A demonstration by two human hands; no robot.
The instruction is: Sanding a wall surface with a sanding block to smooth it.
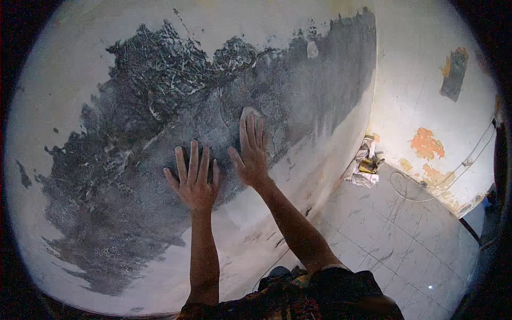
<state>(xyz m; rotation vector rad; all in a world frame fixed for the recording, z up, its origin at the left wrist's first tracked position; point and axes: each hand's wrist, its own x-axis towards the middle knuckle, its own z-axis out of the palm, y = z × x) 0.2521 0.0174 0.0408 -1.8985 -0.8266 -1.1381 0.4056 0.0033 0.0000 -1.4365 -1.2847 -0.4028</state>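
Before me a pale wall carries a large dark grey patch (192, 116) of bare or skimmed surface, rough and streaked along its upper left. My left hand (195, 182) lies flat on the lower middle of this patch, fingers spread, with nothing visible in it. To its right and a little higher, my right hand (253, 154) presses a small pale sheet or pad (251, 111) against the wall. Only the upper edge of that sheet shows past the fingertips, so its exact kind is unclear.
An adjoining white wall (416, 88) has orange and grey patches. In the corner, crumpled paper or bags (364, 179) hold a yellow and dark object (369, 165). A white cable (416, 200) loops over the tiled floor (400, 236) and up that wall.
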